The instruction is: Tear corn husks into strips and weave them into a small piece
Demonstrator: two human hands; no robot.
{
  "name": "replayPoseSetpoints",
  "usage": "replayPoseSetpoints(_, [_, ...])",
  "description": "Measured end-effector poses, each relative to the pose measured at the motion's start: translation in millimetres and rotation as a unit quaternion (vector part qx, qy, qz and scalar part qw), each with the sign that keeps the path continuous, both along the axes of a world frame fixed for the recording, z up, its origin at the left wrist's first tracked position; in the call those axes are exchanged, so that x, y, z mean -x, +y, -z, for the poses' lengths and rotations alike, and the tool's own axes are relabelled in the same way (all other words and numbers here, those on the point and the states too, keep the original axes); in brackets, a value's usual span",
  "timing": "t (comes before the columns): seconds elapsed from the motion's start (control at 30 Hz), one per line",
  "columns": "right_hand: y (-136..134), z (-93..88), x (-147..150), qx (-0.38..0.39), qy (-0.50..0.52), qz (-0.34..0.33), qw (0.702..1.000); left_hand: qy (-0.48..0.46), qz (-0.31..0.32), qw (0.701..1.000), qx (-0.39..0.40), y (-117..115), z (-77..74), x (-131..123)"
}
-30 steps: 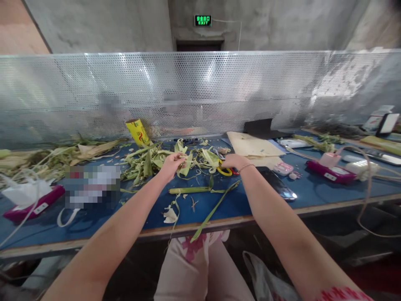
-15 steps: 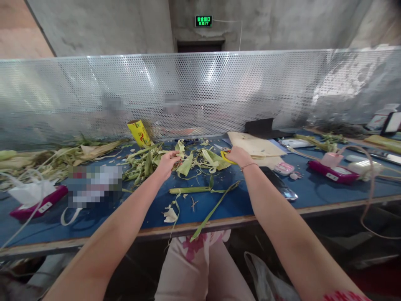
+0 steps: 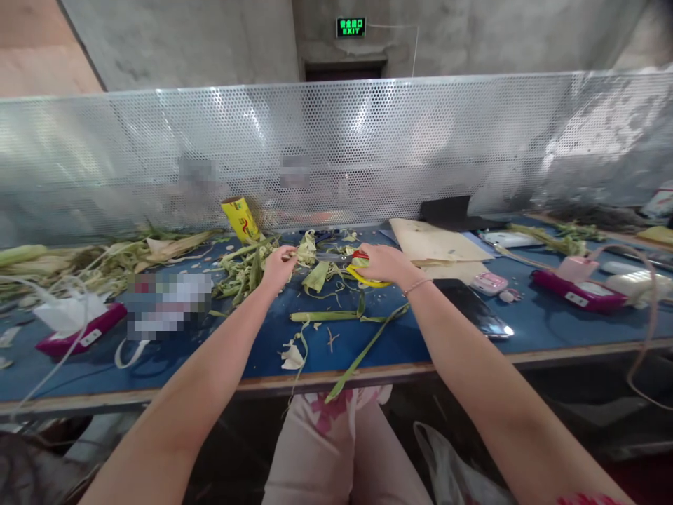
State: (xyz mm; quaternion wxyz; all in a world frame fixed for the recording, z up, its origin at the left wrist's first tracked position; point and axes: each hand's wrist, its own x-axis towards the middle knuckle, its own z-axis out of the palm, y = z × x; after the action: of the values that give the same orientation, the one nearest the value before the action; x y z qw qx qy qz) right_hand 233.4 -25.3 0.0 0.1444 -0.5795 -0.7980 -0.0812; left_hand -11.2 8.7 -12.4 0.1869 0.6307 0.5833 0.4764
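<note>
Blue tabletop (image 3: 268,347) separates its wooden edge (image 3: 389,371) from left grip (image 3: 278,268) pinching husk (image 3: 305,251) and right grip (image 3: 383,263) clasping scissors (image 3: 343,258).

- Moderately, softly lit across the worktop (image 3: 268,354), sunk in deep shadow underneath.
- Flaring white in patches on the perforated metal panel (image 3: 362,144).
- Glowing green at the exit sign (image 3: 350,27).
- Glinting at one corner of the black device (image 3: 469,305).
- Slightly blurred around left hand (image 3: 280,268) and right hand (image 3: 385,264).
- Stretched toward the edges.
</note>
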Motion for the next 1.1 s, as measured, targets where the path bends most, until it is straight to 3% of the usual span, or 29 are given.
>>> replayPoseSetpoints(0.13, [-3.4, -4.2, 2.4, -0.013, 0.002, -0.021, 1.0, 0.103, -0.01, 0.994, -0.042, 2.4, 0.9, 3.4])
replayPoseSetpoints(0.27, [-4.7, -7.1, 3.6, -0.02, 0.001, -0.029, 0.999, 0.145, -0.025, 0.987, -0.06, 2.3, 0.5, 3.0])
replayPoseSetpoints(0.5, [-6.2, -12.0, 0.0, -0.036, 0.022, 0.032, 0.999, 0.14, -0.065, 0.987, -0.049, -3.6, -5.7, 3.0])
replayPoseSetpoints(0.77, [-7.3, -8.2, 5.0, 0.002, 0.024, -0.041, 0.999, 0.141, -0.06, 0.987, -0.04, -8.3, -8.1, 0.2])
replayPoseSetpoints(1.1, [-8.1, -8.4, 7.0, 0.027, 0.035, -0.038, 0.998, 0.153, -0.045, 0.986, -0.05, -11.4, -9.7, -2.8])
